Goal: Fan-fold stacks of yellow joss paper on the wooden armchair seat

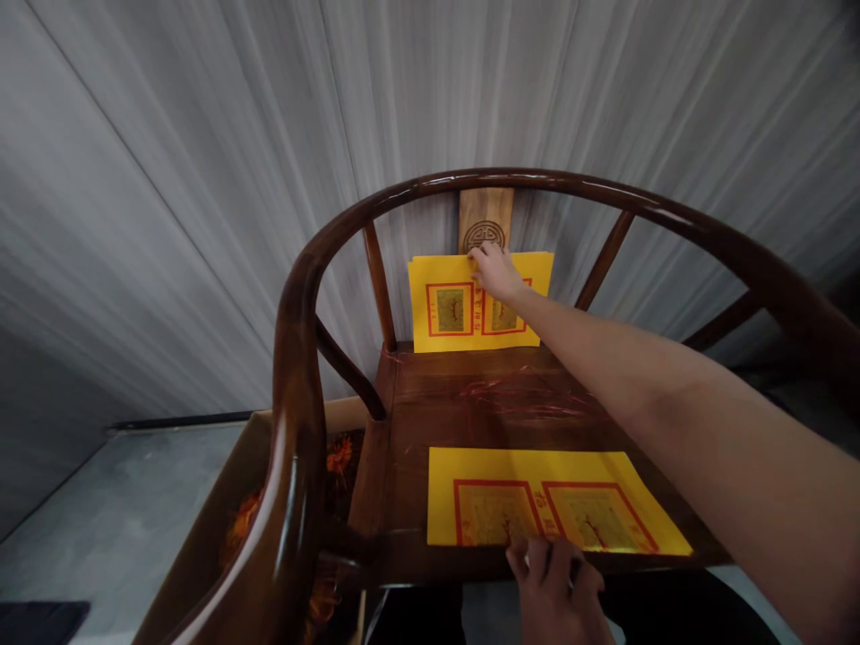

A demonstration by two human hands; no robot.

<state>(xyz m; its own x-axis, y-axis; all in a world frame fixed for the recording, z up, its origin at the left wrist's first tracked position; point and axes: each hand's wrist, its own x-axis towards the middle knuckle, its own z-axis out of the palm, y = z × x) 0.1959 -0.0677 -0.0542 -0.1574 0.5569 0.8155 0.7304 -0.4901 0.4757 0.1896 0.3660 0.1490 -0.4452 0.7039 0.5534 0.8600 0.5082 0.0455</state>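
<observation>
Sheets of yellow joss paper (450,342) lean upright against the back of a dark wooden chair. They carry gold squares framed in red. My right hand (495,270) reaches over the seat and pinches these sheets at the middle of their top edge. A second piece of yellow joss paper (484,464) lies along the front of the seat, with the same red frames and gold squares. At its near edge, my left hand (557,587) curls its fingers on the paper; the thumb side is partly hidden.
The chair's curved armrest (296,358) rings the seat (417,421). Thin pinkish-red strings (524,394) lie loose on the seat. On the left below stands a cardboard box (208,528) with orange and dark items inside. A grey panelled wall (202,179) rises behind.
</observation>
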